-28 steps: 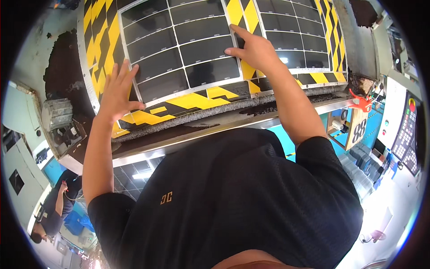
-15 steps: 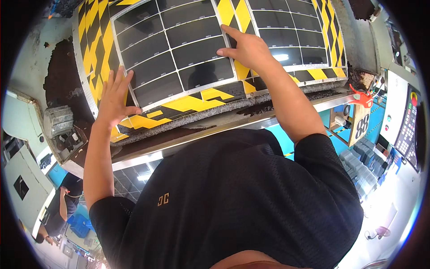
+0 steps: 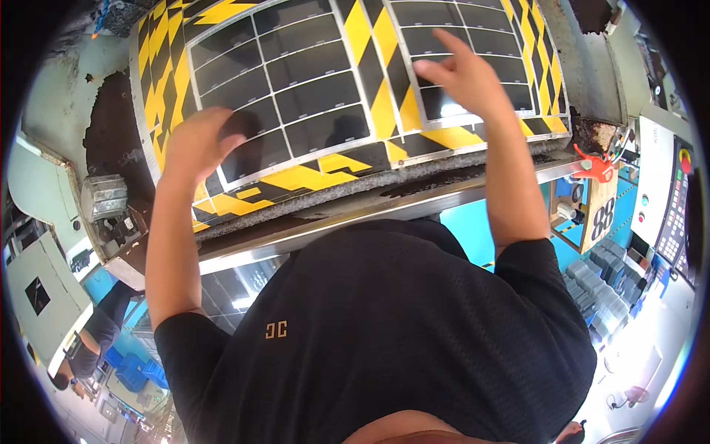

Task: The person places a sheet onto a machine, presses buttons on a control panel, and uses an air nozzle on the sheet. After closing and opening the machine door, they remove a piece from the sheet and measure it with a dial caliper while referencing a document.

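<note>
Two dark gridded panels flank the striped band, the landmark for these notes. Left panel: immediately left of the band; its cells run lengthwise across the band's line. Far end cut off by the view, so the panel's own long axis is unsettled. Right panel: immediately right of the band.

Left hand: well left of the band, at the left panel's near outer corner; fingers bent and blurred, thumb out over the corner cell. Right hand: just right of the band, over the right panel, forefinger extended, thumb apart. It is the nearer hand to the band. Neither hand visibly grasps anything; whether either touches a panel, cannot tell.
</note>
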`<action>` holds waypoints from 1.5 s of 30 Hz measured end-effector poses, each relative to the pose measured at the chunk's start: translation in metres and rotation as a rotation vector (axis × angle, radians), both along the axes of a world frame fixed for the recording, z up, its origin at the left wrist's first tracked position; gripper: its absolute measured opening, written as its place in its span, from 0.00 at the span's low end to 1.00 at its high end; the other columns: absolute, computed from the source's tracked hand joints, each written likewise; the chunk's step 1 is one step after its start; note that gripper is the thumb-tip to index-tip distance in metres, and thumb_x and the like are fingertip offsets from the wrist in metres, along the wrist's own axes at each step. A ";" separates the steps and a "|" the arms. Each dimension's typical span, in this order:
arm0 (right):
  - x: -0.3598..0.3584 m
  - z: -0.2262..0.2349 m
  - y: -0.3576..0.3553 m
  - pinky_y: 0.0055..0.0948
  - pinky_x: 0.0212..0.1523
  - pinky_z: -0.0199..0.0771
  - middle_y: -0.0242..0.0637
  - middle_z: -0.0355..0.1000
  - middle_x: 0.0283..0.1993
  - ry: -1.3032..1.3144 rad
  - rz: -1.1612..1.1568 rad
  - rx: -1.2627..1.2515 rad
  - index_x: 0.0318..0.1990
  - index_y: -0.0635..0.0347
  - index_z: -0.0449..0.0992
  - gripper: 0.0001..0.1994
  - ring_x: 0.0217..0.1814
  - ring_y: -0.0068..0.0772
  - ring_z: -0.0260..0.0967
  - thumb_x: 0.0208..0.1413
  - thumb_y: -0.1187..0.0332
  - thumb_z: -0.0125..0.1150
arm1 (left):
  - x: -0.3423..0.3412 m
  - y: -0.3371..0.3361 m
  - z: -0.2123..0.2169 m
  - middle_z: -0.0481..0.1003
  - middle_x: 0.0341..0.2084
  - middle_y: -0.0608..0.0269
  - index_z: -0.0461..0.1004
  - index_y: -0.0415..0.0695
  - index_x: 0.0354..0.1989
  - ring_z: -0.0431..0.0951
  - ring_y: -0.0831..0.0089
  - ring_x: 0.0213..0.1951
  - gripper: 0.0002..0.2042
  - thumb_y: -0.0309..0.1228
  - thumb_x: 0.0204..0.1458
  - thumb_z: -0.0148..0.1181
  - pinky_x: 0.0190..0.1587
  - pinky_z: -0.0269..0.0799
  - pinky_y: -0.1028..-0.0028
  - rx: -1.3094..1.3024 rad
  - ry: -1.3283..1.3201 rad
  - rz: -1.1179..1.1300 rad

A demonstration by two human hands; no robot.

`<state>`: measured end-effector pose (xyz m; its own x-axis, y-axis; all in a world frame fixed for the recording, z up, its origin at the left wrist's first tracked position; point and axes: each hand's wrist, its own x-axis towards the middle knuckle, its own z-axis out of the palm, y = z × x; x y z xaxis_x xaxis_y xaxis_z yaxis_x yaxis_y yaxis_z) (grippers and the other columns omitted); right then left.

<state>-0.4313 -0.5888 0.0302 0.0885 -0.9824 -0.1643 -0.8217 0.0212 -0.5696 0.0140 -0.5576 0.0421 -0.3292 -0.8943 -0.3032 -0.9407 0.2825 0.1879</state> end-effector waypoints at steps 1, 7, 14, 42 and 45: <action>-0.029 -0.001 -0.004 0.31 0.47 0.76 0.44 0.81 0.42 0.008 -0.075 -0.008 0.71 0.56 0.62 0.41 0.45 0.34 0.78 0.55 0.45 0.68 | -0.021 0.000 -0.003 0.75 0.58 0.53 0.76 0.45 0.55 0.73 0.54 0.60 0.25 0.41 0.49 0.70 0.61 0.69 0.61 0.006 0.003 0.003; -0.190 -0.021 -0.032 0.35 0.58 0.72 0.55 0.75 0.57 -0.111 -0.434 0.101 0.69 0.70 0.60 0.44 0.59 0.42 0.74 0.56 0.44 0.65 | -0.183 -0.002 -0.036 0.65 0.66 0.48 0.66 0.50 0.67 0.60 0.44 0.69 0.32 0.42 0.53 0.66 0.70 0.56 0.51 -0.187 0.308 -0.151; -0.265 -0.012 -0.037 0.30 0.56 0.71 0.40 0.71 0.55 -0.490 -0.358 0.393 0.70 0.62 0.61 0.38 0.54 0.30 0.69 0.61 0.45 0.61 | -0.282 -0.003 -0.049 0.56 0.72 0.52 0.61 0.55 0.70 0.51 0.44 0.73 0.35 0.44 0.53 0.66 0.73 0.48 0.50 -0.119 0.065 -0.116; -0.260 -0.051 -0.051 0.18 0.29 0.65 0.23 0.72 0.29 -0.312 -0.301 0.362 0.39 0.61 0.78 0.12 0.27 0.15 0.65 0.55 0.64 0.73 | -0.279 0.000 -0.051 0.52 0.75 0.69 0.57 0.63 0.73 0.45 0.53 0.76 0.37 0.49 0.54 0.65 0.76 0.39 0.50 -0.030 -0.043 -0.093; -0.261 -0.052 -0.051 0.18 0.30 0.66 0.24 0.73 0.29 -0.323 -0.297 0.369 0.39 0.61 0.78 0.12 0.28 0.15 0.65 0.55 0.64 0.73 | -0.278 -0.001 -0.052 0.53 0.74 0.69 0.58 0.63 0.73 0.45 0.53 0.76 0.37 0.49 0.54 0.65 0.76 0.39 0.49 -0.054 -0.024 -0.106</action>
